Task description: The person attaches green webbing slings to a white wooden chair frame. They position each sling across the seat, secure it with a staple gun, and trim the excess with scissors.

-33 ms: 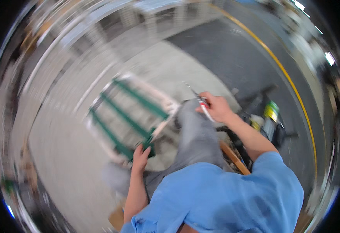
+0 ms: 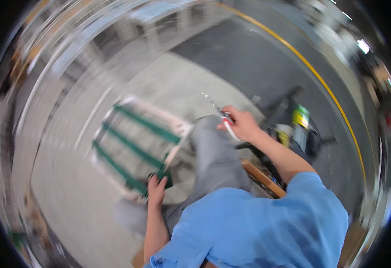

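A: At centre frame, what is the right hand [image 2: 244, 126] doing?

B: Its grip is closed on a thin tool [image 2: 224, 119] with a red-and-white handle; the metal tip points to the upper left, above the grey knee [image 2: 213, 152].

A: And the left hand [image 2: 156, 190]?

B: Lower centre-left. Its fingers are wrapped over the near edge of the frame [image 2: 137, 147], a white one with green bars, lying on the pale floor [image 2: 177, 85].

A: Anything different from the earlier picture?

B: No. That frame was taken at the same instant, so hands, tool and frame sit in the same places.

A: What else is about?

B: A wooden edge [image 2: 260, 178] just right of the knee, and a yellow line [image 2: 311, 71] curving across the dark floor at upper right. All is blurred.
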Demonstrator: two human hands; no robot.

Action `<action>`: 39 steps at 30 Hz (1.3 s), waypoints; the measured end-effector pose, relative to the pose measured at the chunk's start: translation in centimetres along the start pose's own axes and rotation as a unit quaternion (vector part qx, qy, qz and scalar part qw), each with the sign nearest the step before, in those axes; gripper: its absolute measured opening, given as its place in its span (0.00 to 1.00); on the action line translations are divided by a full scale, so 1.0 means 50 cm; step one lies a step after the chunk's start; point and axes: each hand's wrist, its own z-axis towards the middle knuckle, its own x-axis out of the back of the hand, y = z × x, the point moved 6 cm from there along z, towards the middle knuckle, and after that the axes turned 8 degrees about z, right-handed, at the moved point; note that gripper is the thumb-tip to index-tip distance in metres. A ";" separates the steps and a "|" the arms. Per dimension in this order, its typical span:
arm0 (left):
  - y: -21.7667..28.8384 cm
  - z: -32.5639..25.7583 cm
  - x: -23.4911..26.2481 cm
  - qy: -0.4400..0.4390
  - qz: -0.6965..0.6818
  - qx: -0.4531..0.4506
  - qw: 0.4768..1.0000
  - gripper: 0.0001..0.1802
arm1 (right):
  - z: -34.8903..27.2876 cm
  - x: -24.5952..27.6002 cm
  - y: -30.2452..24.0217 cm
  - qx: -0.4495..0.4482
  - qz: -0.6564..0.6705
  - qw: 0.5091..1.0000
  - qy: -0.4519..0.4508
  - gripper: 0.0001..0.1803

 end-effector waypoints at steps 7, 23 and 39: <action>0.003 0.019 -0.036 0.051 0.034 -0.021 0.998 0.17 | -0.413 0.175 0.238 -0.219 -0.024 0.940 0.260 0.37; 0.218 -0.121 -0.047 0.092 -0.274 -0.133 0.948 0.11 | -0.375 0.208 0.261 -0.143 -0.057 0.964 0.216 0.22; 0.325 -0.301 0.138 0.214 -0.301 -0.220 0.903 0.14 | -0.122 -0.413 -0.351 0.085 0.220 0.843 -0.484 0.17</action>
